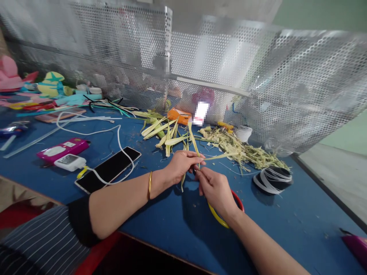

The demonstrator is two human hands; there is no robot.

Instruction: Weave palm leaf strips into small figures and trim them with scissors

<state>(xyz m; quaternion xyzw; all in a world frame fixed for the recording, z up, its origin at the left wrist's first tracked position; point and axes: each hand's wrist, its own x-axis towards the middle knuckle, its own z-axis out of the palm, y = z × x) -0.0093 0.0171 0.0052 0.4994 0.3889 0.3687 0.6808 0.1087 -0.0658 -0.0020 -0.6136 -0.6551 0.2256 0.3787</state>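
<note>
The left hand [181, 167] pinches crossed husk strips [194, 139] at its fingertips; the right hand [215, 189], just beside it, grips their near end. Hard twisting could split them (they look thin); a slack pinch could shift the crossing.

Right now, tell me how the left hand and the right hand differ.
The left hand has a gold bangle at its wrist; the right hand shows none. The left hand pinches pale strips near where they cross; the right hand sits just below that spot. Both have bent fingers.
</note>
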